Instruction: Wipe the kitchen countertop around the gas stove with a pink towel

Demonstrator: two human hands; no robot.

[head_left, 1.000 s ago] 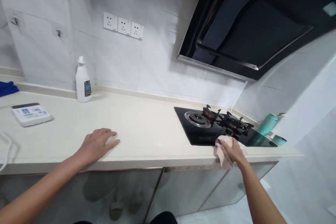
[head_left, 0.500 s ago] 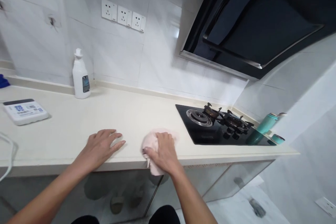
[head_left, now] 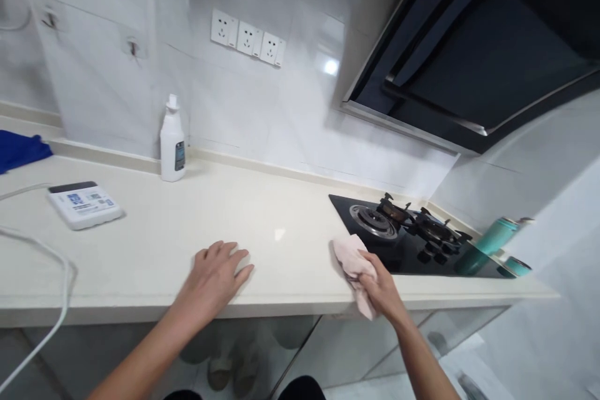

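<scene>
My right hand [head_left: 382,290] is closed on a pale pink cloth [head_left: 349,257], pressed on the front edge of the cream countertop [head_left: 262,219] just left of the black gas hob [head_left: 403,237]. Part of the cloth hangs over the counter edge. My left hand [head_left: 215,278] lies flat on the counter near its front edge, fingers stretched out, holding nothing.
A white spray bottle [head_left: 172,140] stands at the tiled wall. A white flat device [head_left: 83,204] lies at the left with a white cable [head_left: 51,262] and a blue cloth [head_left: 19,150]. Teal containers [head_left: 492,240] sit right of the hob, under a black range hood [head_left: 478,44].
My right hand swept the cloth from the hob's front edge left to the counter's middle, then back right toward the hob. My left hand stayed flat on the counter.
</scene>
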